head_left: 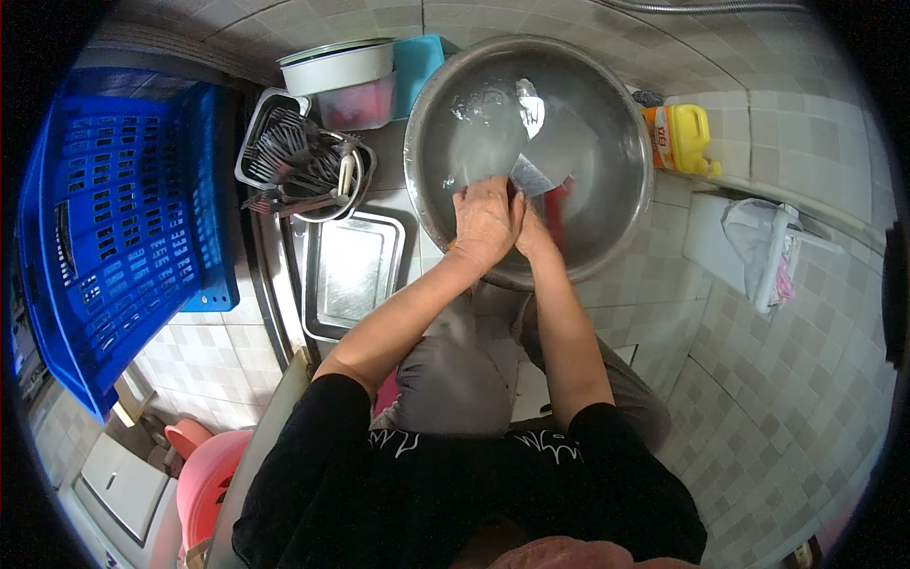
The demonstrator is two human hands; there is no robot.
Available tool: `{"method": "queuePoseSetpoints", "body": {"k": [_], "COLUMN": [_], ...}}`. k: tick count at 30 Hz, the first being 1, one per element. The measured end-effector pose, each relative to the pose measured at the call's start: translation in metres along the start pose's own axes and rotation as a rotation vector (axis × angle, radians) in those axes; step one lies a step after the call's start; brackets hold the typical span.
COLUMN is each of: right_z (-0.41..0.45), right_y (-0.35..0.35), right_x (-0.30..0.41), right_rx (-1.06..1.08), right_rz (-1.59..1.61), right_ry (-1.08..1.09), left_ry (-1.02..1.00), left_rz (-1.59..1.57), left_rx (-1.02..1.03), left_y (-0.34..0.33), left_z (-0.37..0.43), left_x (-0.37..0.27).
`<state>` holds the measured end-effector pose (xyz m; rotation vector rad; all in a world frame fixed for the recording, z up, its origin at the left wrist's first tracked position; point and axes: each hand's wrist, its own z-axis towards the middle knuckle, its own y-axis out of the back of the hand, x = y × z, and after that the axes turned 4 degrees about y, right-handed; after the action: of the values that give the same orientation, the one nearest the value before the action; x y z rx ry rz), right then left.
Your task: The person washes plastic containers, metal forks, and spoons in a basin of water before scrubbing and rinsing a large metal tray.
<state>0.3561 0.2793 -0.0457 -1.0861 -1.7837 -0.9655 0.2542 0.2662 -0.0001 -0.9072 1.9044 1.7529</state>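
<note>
A large round metal basin (611, 213) with cloudy water stands before me. My left hand (489, 217) and my right hand (530, 224) meet over its near left part. The fingertips touch or nearly touch the handle end of a wide metal blade, perhaps a cleaver (532, 176), that slants out of the water; what each hand grips is hidden. Beside my right hand, something red (558, 210) lies under the water. A shiny metal piece (530, 108) shows at the water's surface farther back.
Left of the basin are a metal bowl heaped with forks (313, 171), a rectangular metal tray (355, 274), a white tub (341, 70) and a turquoise board (418, 67). A blue plastic crate (128, 206) stands far left. A yellow detergent jug (686, 139) lies right of the basin.
</note>
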Motion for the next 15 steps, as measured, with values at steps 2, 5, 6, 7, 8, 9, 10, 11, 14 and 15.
{"method": "queuePoseSetpoints", "body": {"k": [2,5,6,7,8,9,10,11,14,15], "right_z": [0.000,-0.001,-0.002,-0.004,-0.006,-0.010,-0.013,-0.016,-0.021,-0.025], "right_y": [-0.003,-0.016,-0.023,-0.028,-0.033,-0.037,-0.040,-0.047,-0.049,-0.044], "right_x": [0.005,0.040,0.050,0.060,0.069,0.080,0.089,0.089,0.076,0.084], "right_rx": [-0.042,-0.034,-0.027,-0.017,0.000,0.023,0.062,0.107,0.209,0.249], "right_rz": [-0.002,-0.162,-0.254,-0.353,-0.461,-0.554,-0.617,-0.652,-0.525,-0.470], "right_ry": [0.028,0.022,0.008,-0.018,-0.055,-0.095,-0.130,-0.152,0.023,0.114], "left_ry": [-0.068,-0.101,-0.155,-0.152,-0.148,-0.147,-0.109,-0.107,0.081,0.063], "left_rz": [0.038,-0.067,-0.054,-0.049,-0.102,-0.152,-0.253,-0.243,-0.451,-0.423], "left_rx": [-0.088,-0.028,-0.023,-0.027,0.036,0.099,0.045,0.041,0.104,0.105], "left_y": [-0.001,0.018,0.030,0.034,0.037,0.041,0.044,0.047,0.069,0.079], "left_z": [0.005,0.008,0.008,0.009,0.012,0.015,0.018,0.022,0.031,0.034], "left_x": [0.000,-0.001,0.000,0.003,0.006,0.009,0.010,0.017,0.026,0.034]}}
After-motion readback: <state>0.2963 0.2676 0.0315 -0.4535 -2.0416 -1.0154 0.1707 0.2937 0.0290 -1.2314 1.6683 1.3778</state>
